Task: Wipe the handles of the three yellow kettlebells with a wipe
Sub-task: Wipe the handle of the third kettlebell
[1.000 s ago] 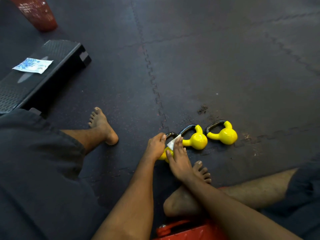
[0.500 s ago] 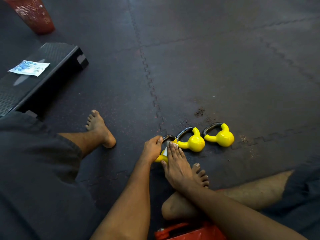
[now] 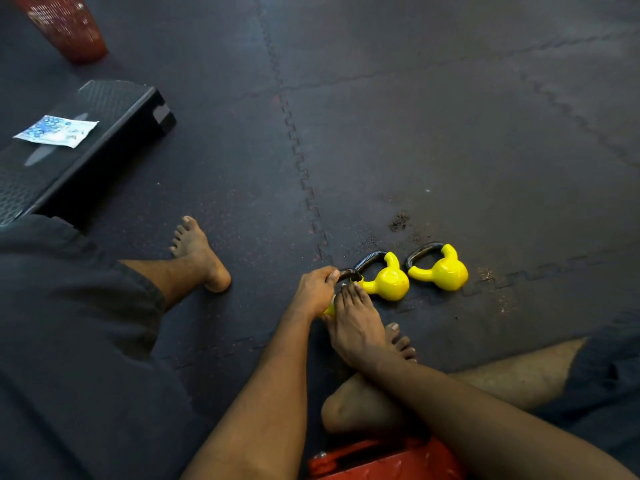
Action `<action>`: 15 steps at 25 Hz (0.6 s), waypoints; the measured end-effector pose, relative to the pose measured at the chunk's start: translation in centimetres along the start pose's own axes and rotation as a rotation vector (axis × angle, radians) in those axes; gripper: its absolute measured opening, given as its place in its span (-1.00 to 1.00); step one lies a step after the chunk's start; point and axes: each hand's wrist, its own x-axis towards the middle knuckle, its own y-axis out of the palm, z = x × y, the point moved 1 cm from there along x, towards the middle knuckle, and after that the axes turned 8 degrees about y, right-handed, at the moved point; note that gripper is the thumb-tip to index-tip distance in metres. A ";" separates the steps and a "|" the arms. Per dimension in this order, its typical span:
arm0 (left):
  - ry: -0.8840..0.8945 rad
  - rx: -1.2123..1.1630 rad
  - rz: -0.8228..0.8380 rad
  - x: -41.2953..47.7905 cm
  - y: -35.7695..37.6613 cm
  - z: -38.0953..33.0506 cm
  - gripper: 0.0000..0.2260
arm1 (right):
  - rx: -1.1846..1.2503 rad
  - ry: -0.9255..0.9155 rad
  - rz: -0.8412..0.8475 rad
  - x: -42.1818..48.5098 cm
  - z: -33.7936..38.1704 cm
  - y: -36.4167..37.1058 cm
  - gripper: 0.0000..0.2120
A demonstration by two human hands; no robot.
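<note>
Three yellow kettlebells with dark handles lie on their sides in a row on the black floor mat. My left hand (image 3: 316,289) grips the handle of the left kettlebell (image 3: 348,274), whose body is almost fully covered. My right hand (image 3: 356,323) lies over that kettlebell with its fingers stretched towards the handle, holding the white wipe (image 3: 343,285) against it. Only a sliver of the wipe shows and the thumb is hidden. The middle kettlebell (image 3: 389,282) and the right kettlebell (image 3: 445,271) lie untouched just to the right.
A black step platform (image 3: 114,133) at the left carries a blue-white wipes packet (image 3: 57,130). A red mesh basket (image 3: 65,26) stands at top left. A red object (image 3: 384,460) lies at the bottom edge. My bare left foot (image 3: 199,254) and my right foot (image 3: 398,341) rest on the mat.
My right hand has slid over the wipe along the left kettlebell's handle, so the wipe that stuck out a second ago is almost covered. My left hand keeps its grip.
</note>
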 end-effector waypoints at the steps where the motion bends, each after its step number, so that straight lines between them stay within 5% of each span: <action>1: 0.003 0.006 -0.007 0.1 0.2 -0.3 -0.72 | 0.005 0.019 -0.009 -0.1 -0.2 0.0 -0.38; 15: -0.003 0.006 -0.031 0.3 0.0 -0.4 -0.71 | 0.093 0.007 -0.036 0.3 -1.2 -0.4 -0.43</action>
